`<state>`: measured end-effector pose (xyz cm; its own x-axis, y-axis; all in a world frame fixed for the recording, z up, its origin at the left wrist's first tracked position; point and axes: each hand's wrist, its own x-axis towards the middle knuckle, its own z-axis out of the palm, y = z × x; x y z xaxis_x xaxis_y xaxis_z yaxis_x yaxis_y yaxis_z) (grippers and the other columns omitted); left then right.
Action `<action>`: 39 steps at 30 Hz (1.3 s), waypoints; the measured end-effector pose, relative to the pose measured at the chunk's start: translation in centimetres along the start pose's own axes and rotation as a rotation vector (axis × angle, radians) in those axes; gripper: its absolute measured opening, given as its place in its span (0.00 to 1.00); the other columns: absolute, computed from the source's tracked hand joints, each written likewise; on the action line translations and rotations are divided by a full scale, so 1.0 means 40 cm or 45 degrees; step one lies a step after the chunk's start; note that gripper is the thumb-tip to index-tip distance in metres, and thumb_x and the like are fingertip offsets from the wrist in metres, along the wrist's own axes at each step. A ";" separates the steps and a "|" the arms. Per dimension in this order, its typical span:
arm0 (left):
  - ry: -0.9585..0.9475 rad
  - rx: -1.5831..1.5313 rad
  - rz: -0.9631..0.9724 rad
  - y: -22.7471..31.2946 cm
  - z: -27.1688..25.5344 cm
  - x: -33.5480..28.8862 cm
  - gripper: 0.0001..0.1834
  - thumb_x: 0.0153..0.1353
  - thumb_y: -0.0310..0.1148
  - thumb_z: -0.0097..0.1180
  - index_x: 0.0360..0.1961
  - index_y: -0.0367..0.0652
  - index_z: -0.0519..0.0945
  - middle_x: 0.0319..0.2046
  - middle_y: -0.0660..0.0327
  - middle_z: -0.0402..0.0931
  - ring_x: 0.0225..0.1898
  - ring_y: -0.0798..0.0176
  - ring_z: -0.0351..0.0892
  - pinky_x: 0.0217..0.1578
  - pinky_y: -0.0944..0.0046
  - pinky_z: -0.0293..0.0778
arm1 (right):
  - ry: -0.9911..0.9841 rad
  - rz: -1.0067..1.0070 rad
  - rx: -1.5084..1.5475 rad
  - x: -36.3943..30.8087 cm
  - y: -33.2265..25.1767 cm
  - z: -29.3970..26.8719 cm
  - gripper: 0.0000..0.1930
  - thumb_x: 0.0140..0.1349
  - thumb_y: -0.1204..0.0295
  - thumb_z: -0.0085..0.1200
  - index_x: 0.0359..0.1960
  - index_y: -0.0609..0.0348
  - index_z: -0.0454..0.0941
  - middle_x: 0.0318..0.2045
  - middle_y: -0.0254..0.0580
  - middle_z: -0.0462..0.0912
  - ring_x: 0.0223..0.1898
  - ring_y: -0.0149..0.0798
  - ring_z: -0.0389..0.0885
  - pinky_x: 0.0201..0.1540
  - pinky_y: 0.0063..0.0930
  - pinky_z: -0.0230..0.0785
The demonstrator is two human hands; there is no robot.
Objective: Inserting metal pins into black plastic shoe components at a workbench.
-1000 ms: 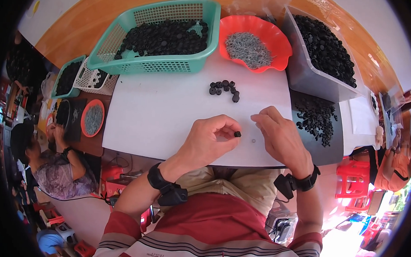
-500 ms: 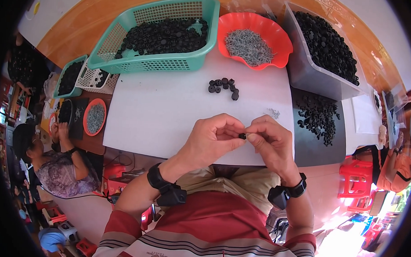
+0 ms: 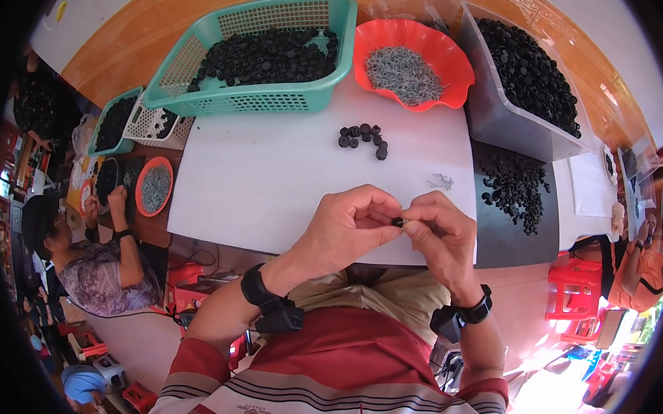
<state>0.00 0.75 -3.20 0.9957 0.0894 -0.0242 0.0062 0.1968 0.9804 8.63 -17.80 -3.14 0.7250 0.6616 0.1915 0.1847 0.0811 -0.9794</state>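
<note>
My left hand (image 3: 349, 221) pinches a small black plastic part (image 3: 397, 222) between thumb and fingertips, above the near edge of the white board (image 3: 252, 182). Right against it, my right hand (image 3: 445, 231) is closed, thumb to fingers. Whatever my right fingertips hold is too small and covered to name. Beyond my hands lies a loose cluster of black knobs (image 3: 365, 131). A little heap of small silver screws (image 3: 440, 181) rests on the board past my right fingers.
At the back stand a green basket (image 3: 277, 99) of black parts, a red bowl (image 3: 457, 62) of screws and a grey bin (image 3: 495, 118) of black parts. More black parts (image 3: 518, 191) lie on a dark mat at right. A co-worker (image 3: 103, 272) sits at left.
Both hands have shifted slightly right, still fingertip to fingertip around the black part. The co-worker's hands at left have moved apart.
</note>
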 end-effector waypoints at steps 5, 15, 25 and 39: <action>0.022 0.015 0.003 0.001 0.003 -0.007 0.15 0.61 0.15 0.67 0.48 0.32 0.80 0.44 0.57 0.83 0.46 0.67 0.85 0.51 0.67 0.82 | 0.022 0.019 -0.003 -0.007 0.005 -0.001 0.06 0.66 0.82 0.63 0.43 0.64 0.86 0.38 0.37 0.80 0.33 0.25 0.73 0.35 0.19 0.66; 0.019 -0.020 0.007 0.003 0.007 -0.016 0.15 0.61 0.14 0.66 0.48 0.33 0.80 0.44 0.58 0.84 0.46 0.68 0.85 0.51 0.67 0.82 | -0.006 -0.286 -0.521 -0.009 -0.022 -0.010 0.08 0.62 0.85 0.62 0.41 0.64 0.83 0.38 0.44 0.81 0.30 0.41 0.82 0.32 0.28 0.73; 0.003 -0.022 -0.044 0.009 0.011 -0.015 0.15 0.61 0.14 0.66 0.48 0.33 0.80 0.44 0.57 0.84 0.46 0.68 0.85 0.51 0.66 0.82 | -0.101 -0.436 -0.765 -0.006 -0.049 -0.030 0.11 0.58 0.87 0.61 0.41 0.62 0.82 0.38 0.45 0.81 0.28 0.50 0.83 0.29 0.37 0.75; -0.067 -0.015 -0.154 0.029 0.018 -0.009 0.15 0.60 0.16 0.68 0.48 0.33 0.81 0.43 0.58 0.85 0.46 0.68 0.85 0.51 0.66 0.82 | -0.220 -0.403 -0.690 0.005 -0.056 -0.052 0.14 0.55 0.87 0.61 0.42 0.61 0.82 0.39 0.43 0.80 0.30 0.49 0.83 0.31 0.37 0.77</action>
<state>-0.29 0.23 -1.92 0.9912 0.0132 -0.1314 0.1256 0.2147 0.9686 9.75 -19.40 -0.79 0.4716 0.7814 0.4087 0.7132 -0.0655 -0.6979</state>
